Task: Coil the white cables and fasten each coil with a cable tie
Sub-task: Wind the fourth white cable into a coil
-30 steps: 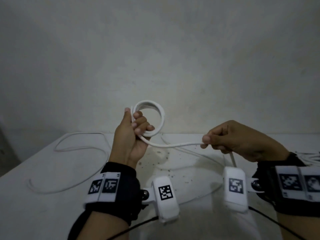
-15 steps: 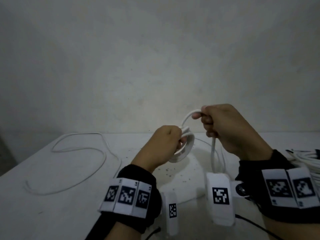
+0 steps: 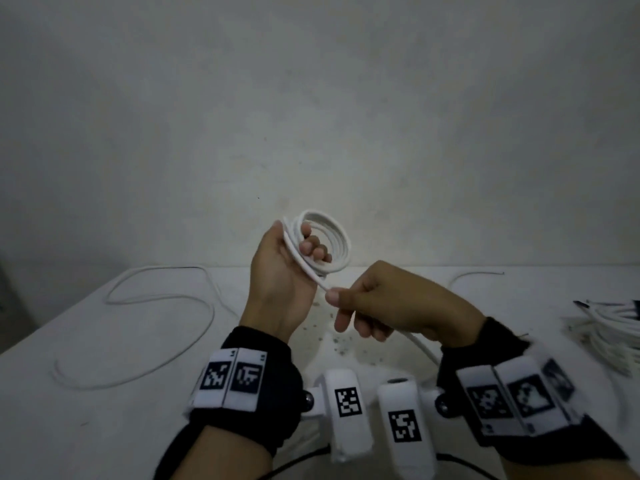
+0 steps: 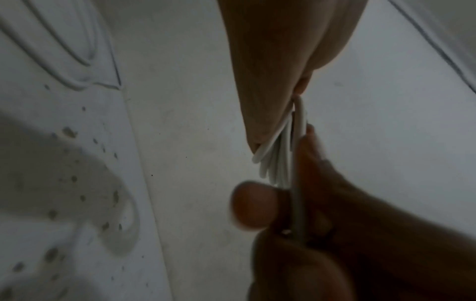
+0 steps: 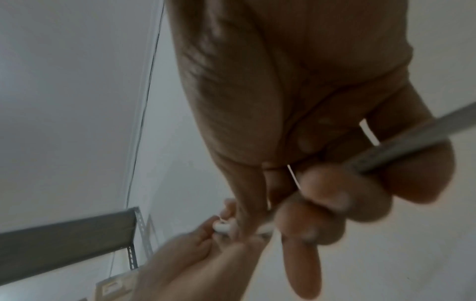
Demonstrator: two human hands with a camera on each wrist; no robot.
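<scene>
My left hand (image 3: 294,251) holds a coil of white cable (image 3: 334,242) upright above the table, fingers curled through its loops. The coil has several turns. From its lower edge the free cable runs down to my right hand (image 3: 349,306), which pinches it just below and right of the coil, then trails past the wrist (image 3: 422,348). In the left wrist view the bundled strands (image 4: 278,160) sit between my left palm and the right hand's fingers (image 4: 255,205). In the right wrist view the cable (image 5: 417,140) crosses my curled fingers.
A loose white cable (image 3: 162,303) snakes over the left of the white table (image 3: 104,427). A pile of white cables (image 3: 609,327) lies at the right edge. Another thin cable end (image 3: 478,274) rests at the back right. A bare wall stands behind.
Another turn went onto the coil. My left hand has turned back palm-up with the coil raised; my right hand came down from above the coil and now pinches the cable lower right.
</scene>
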